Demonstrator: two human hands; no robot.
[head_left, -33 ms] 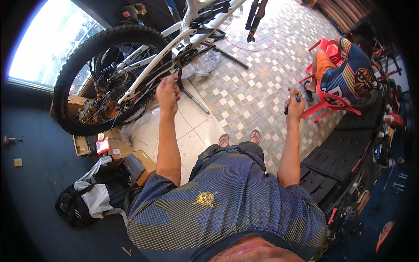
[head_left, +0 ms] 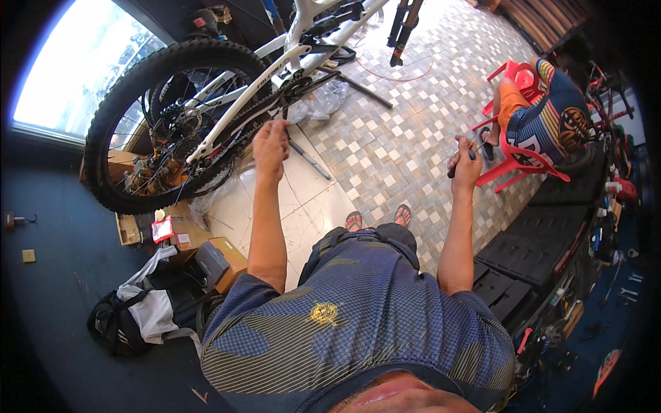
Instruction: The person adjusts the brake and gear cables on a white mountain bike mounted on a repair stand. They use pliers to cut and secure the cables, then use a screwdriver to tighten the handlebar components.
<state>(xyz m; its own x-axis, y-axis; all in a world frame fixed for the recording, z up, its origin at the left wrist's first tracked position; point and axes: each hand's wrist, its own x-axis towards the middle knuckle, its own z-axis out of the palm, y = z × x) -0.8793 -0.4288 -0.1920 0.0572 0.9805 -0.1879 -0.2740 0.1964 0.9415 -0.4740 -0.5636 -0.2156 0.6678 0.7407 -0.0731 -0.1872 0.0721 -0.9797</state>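
My left hand [head_left: 270,149] is raised in front of the white bicycle frame [head_left: 237,113], near its crank [head_left: 297,88]. Its fingers are drawn together; what they hold, if anything, is too small to make out. Off to the right, my right hand [head_left: 467,167] is closed around a thin tool with a dark blue handle [head_left: 452,172]. A slim metal shaft points up and right from that fist, and the exact kind of tool does not show. The bicycle's rear wheel [head_left: 103,151], with its knobby black tire, stands at the left, and the chain runs forward from its sprockets.
A person [head_left: 544,124] sits on a red plastic chair [head_left: 513,160] at the right, beside black cases [head_left: 530,234] and hung tools. Cardboard boxes [head_left: 231,256] and a black bag [head_left: 113,323] lie at the lower left. A dark bar [head_left: 365,91] crosses the tiled floor.
My left hand has shifted slightly to the right. My right hand with the blue-handled tool has hardly moved.
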